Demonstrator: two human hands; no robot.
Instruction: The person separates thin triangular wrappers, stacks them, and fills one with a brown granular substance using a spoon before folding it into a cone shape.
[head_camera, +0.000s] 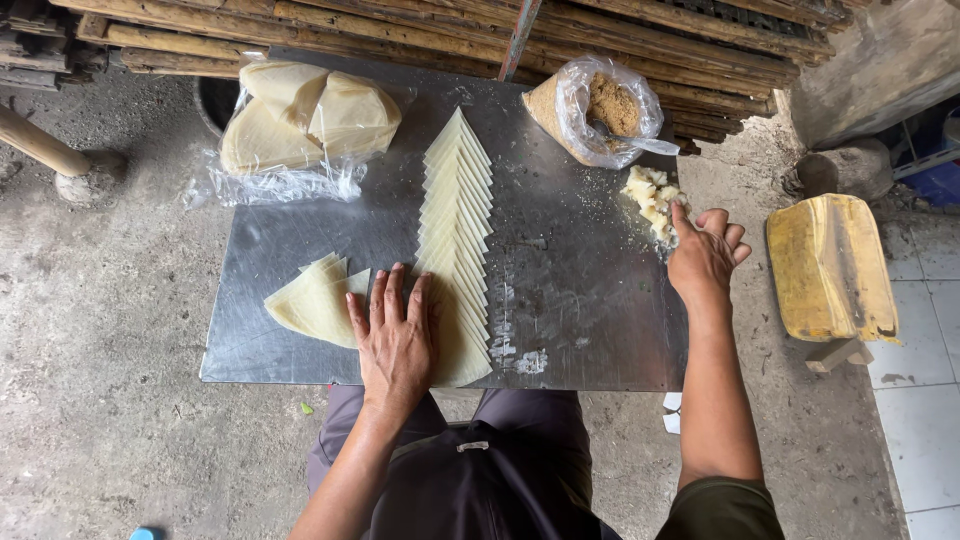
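Metal table (560, 300): long overlapping row of triangular pastry wrappers (455, 235) already laid out down middle, none filled yet. Bagged wrapper stack (305, 115) at far left, barely used. Small loose wrapper pile (312, 300) near left edge. Bag of brown crumbly filling (600, 105) far right, open. Left hand (395, 340) flat, fingers spread, pressing row's near end. Right hand (705, 255), fingers bunched, pinching at pale chunk heap (650, 195).
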